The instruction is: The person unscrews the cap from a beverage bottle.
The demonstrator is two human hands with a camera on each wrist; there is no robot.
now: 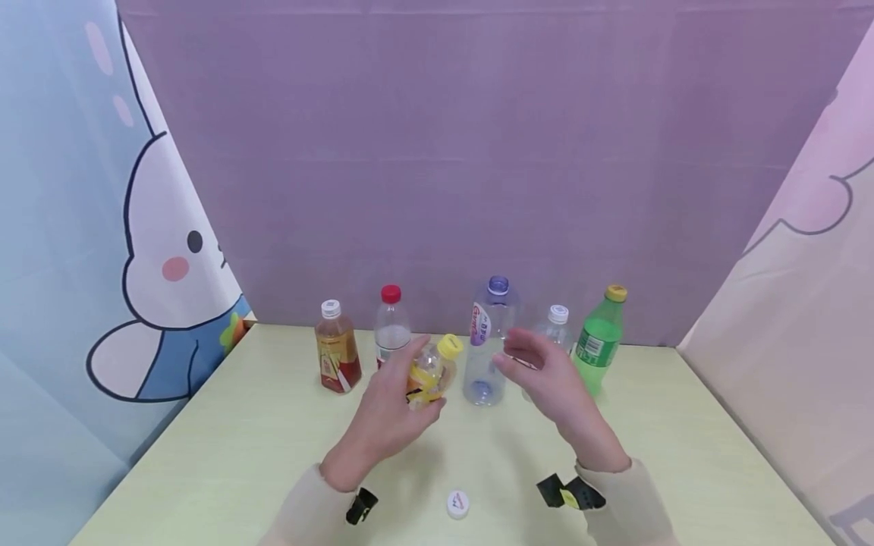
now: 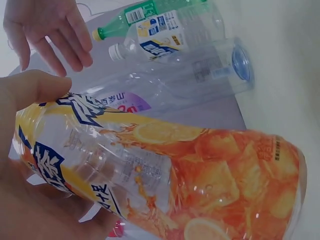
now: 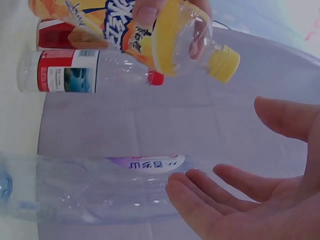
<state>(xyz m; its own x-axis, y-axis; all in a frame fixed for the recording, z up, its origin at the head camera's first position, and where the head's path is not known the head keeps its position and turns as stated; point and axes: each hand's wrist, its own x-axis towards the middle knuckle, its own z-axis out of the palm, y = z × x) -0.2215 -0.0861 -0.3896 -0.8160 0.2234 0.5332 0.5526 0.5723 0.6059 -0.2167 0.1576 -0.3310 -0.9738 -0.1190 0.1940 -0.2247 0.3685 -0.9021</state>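
My left hand (image 1: 385, 417) grips an iced tea bottle (image 2: 220, 175) with a yellow-orange label, tilted, its yellow cap (image 3: 224, 64) on the neck. Off to the right, my right hand (image 1: 549, 379) has its fingers spread and slightly bent, holding nothing. It hovers apart from the yellow cap, in front of a tall clear bottle (image 1: 486, 379) whose neck is uncapped. Loose on the table near the front lies a white bottle cap (image 1: 458, 503).
Behind the hands stand a brown-red drink bottle (image 1: 337, 353) with a white cap, a red-capped water bottle (image 3: 70, 71), a white-capped clear bottle (image 2: 157, 42) and a green bottle (image 1: 599, 337) with a yellow cap. A purple cloth (image 1: 437, 152) hangs at the table's back edge.
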